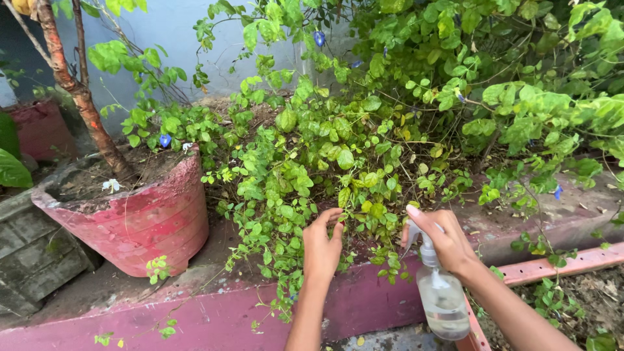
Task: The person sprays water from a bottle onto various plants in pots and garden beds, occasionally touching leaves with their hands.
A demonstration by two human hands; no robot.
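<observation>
Mid-spraying: my right hand [447, 242] grips clear plastic spray bottle [442, 296]; my left hand [322, 246], open-fingered, parts leafy green vine [312, 175]. Next: aim nozzle, squeeze trigger.

dense leafy vine [325, 162] blocks ahead, red pot [140, 221] left, open space below hands

One head-worn camera looks down, close, onto the leafy vine [325, 162].

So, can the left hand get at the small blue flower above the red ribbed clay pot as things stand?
Probably yes: the left hand is empty among the leaves, and the blue flower sits exposed above the red pot, with only thin stems between.
</observation>
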